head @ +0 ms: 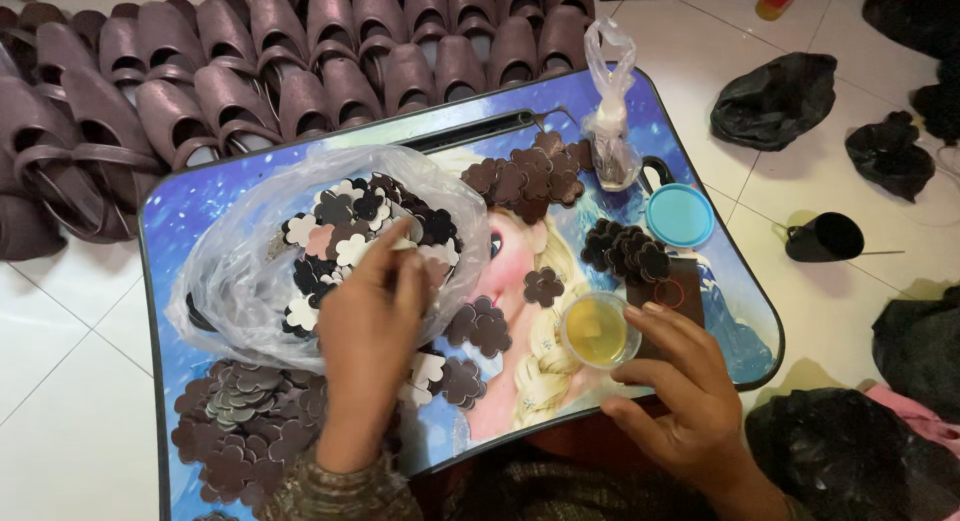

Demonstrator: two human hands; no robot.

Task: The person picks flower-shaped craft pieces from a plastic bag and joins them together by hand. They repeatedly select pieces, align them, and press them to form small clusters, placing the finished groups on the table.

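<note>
My left hand reaches into a clear plastic bag full of brown, black and cream flower-shaped cutouts, its fingertips pinched among them. My right hand rests at the near edge of the blue printed lap tray, fingers beside a small clear cup of yellow glue. Loose brown flower cutouts lie on the tray in piles: one at the near left, one at the far middle, and a dark pile by a blue round lid.
Rows of brown slipper uppers lie on the white tiled floor beyond the tray. A knotted clear bag stands at the tray's far edge. Black plastic bags and a black cup lie on the floor to the right.
</note>
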